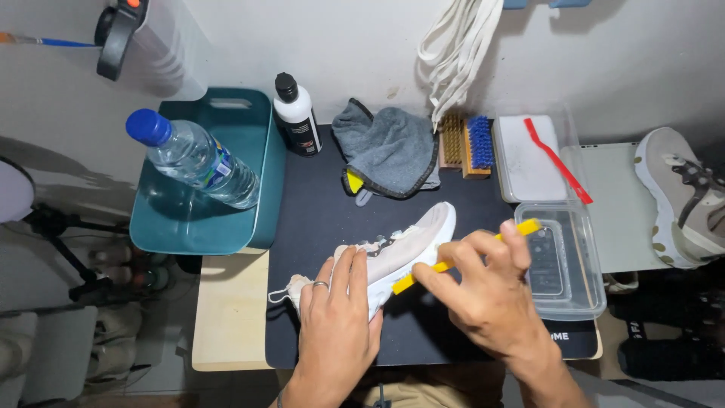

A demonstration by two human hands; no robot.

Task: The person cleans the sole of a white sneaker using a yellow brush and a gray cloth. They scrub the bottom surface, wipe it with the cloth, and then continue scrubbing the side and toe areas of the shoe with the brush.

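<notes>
While my left hand [336, 321] clamps the light, soft white sneaker [393, 253] at 6 o'clock, my right hand [483, 291] pinches the stiff yellow brush [453, 263] against its firmer sole edge

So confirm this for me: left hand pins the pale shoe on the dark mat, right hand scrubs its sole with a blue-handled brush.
Not quite. In the head view the brush in the right hand has a yellow handle, not blue. The rest holds: the left hand pins the pale shoe on the dark mat.
</notes>
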